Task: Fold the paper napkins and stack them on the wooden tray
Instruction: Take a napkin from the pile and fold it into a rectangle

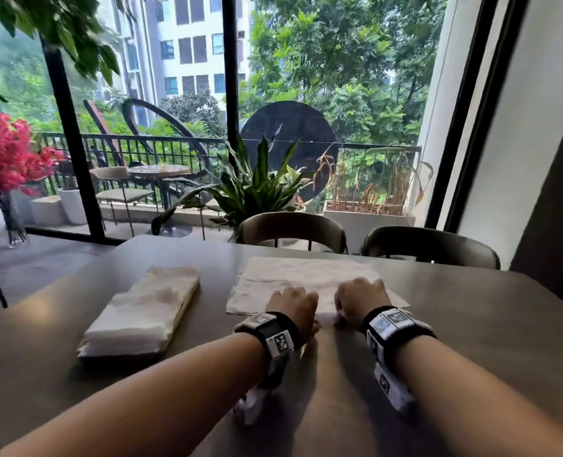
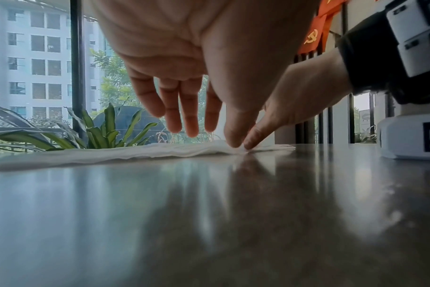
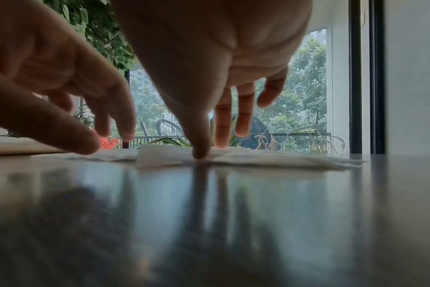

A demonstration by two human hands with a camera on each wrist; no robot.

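A white paper napkin (image 1: 306, 278) lies unfolded and flat on the table, just beyond my hands. My left hand (image 1: 295, 306) and right hand (image 1: 359, 298) sit side by side at its near edge. In the left wrist view the left hand (image 2: 210, 126) touches that edge with its thumb, its straight fingers hovering above the napkin (image 2: 125, 153). The right hand (image 3: 209, 143) presses its thumb on the napkin (image 3: 270, 158) edge, fingers also straight. Left of that thumb a small flap of the napkin stands up. A stack of folded napkins (image 1: 141, 311) lies to the left; I cannot tell whether a tray is under it.
The grey-brown table (image 1: 471, 324) is glossy and stretches to the right and toward me. Two chairs (image 1: 293, 230) stand at its far side, before a window with a potted plant (image 1: 257, 186). Red flowers (image 1: 6, 153) in a vase stand at far left.
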